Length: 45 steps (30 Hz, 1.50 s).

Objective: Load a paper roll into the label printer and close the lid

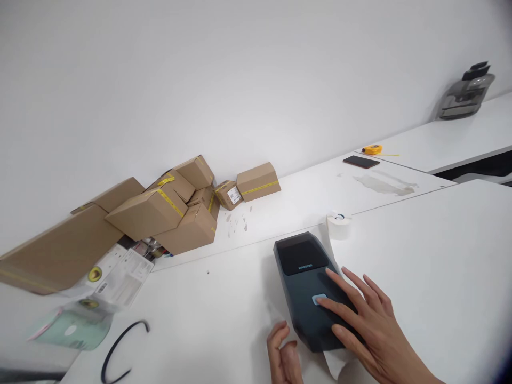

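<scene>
A dark label printer (312, 309) lies on the white table, turned at a slant. My right hand (370, 320) is spread over its right side, and the index fingertip rests on the light-blue button (319, 300). My left hand (283, 352) is just off the printer's lower left corner, its fingers loosely curled and nothing seen in them. A strip of white label paper (334, 362) shows below the printer's near end, partly hidden by my right hand. Behind the printer stands a white label roll (338, 226), its paper running along the printer's right side.
Cardboard boxes (148, 213) with yellow tape are piled at the left. Two smaller boxes (259, 182) stand by the wall. Plastic packets (72, 325) and a black curved strip (114, 352) lie front left. A phone (361, 161), tape measure (373, 150) and grey jug (467, 96) are back right.
</scene>
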{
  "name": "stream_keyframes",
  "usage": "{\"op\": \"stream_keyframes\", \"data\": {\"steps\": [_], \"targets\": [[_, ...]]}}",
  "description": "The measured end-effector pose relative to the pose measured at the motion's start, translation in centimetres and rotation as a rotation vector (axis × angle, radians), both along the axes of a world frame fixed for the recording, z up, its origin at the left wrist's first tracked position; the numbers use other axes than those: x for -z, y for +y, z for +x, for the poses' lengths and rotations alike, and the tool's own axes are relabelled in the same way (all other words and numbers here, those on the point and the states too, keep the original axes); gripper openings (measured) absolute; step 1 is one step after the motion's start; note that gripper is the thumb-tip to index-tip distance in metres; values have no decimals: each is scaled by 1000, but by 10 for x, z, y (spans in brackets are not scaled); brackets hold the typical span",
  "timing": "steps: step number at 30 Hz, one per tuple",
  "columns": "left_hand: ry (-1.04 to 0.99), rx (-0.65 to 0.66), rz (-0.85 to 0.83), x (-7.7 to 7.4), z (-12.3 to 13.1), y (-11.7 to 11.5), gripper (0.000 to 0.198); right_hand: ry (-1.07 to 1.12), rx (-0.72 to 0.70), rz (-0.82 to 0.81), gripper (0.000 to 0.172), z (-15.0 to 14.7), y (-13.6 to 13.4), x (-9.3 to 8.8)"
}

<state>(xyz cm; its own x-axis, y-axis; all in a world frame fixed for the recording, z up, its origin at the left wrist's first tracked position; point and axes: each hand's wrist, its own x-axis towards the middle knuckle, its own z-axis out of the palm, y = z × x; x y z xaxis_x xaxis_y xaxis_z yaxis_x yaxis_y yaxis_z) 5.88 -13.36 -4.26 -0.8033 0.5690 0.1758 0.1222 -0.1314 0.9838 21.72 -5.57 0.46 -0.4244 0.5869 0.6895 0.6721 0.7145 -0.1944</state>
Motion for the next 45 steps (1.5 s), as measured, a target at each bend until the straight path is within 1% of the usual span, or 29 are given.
{"op": "stream_keyframes", "data": {"steps": [4, 7, 11, 13, 15, 18, 20, 22, 24, 26, 29, 30, 32, 35, 37, 40, 42, 43, 44, 45], "targets": [[-7, 20, 28, 6, 1, 7, 41, -11, 8, 9, 32, -1, 0, 0], [14, 46, 19, 9, 3, 10, 40, -16, 6, 11, 31, -2, 2, 0], [-1, 100, 32, 9, 10, 13, 44, -25, 9, 2, 30, -2, 3, 1], [-43, 141, 20, 9, 14, 14, 50, -10, 1, -32, 34, 1, 0, 3], [-78, 181, -4, 8, 16, 14, 57, 51, -22, -118, 41, 4, -4, 8], [-111, 213, -35, 5, 17, 13, 68, 255, -17, -320, 50, 11, -9, 17], [-129, 208, -52, -2, 18, 12, 71, 399, 21, -440, 52, 15, -11, 22], [-127, 193, -59, -14, 17, 12, 70, 490, 25, -508, 53, 16, -9, 21], [-107, 182, -55, -29, 13, 18, 65, 526, -19, -537, 54, 14, -1, 14], [-83, 182, -59, -44, 4, 30, 57, 542, -85, -517, 57, 9, 12, 1], [-35, 209, -100, -58, -17, 61, 49, 560, -182, -426, 59, -3, 42, -24], [-13, 247, -129, -60, -25, 73, 46, 570, -206, -403, 59, -8, 54, -33], [26, 355, -204, -62, -38, 96, 44, 592, -222, -389, 57, -17, 77, -50], [118, 429, -262, -62, -45, 122, 46, 626, -192, -385, 54, -30, 112, -75], [167, 443, -262, -61, -44, 131, 50, 614, -164, -389, 53, -37, 134, -90], [240, 453, -272, -59, -38, 136, 55, 561, -131, -425, 54, -45, 161, -108], [281, 448, -282, -57, -35, 136, 56, 544, -109, -440, 58, -46, 169, -114], [298, 444, -288, -56, -35, 135, 55, 556, -89, -410, 61, -46, 168, -115], [313, 441, -294, -55, -35, 135, 55, 584, -58, -350, 61, -45, 165, -113], [327, 437, -299, -54, -35, 134, 54, 617, -27, -269, 57, -43, 159, -109]]}}
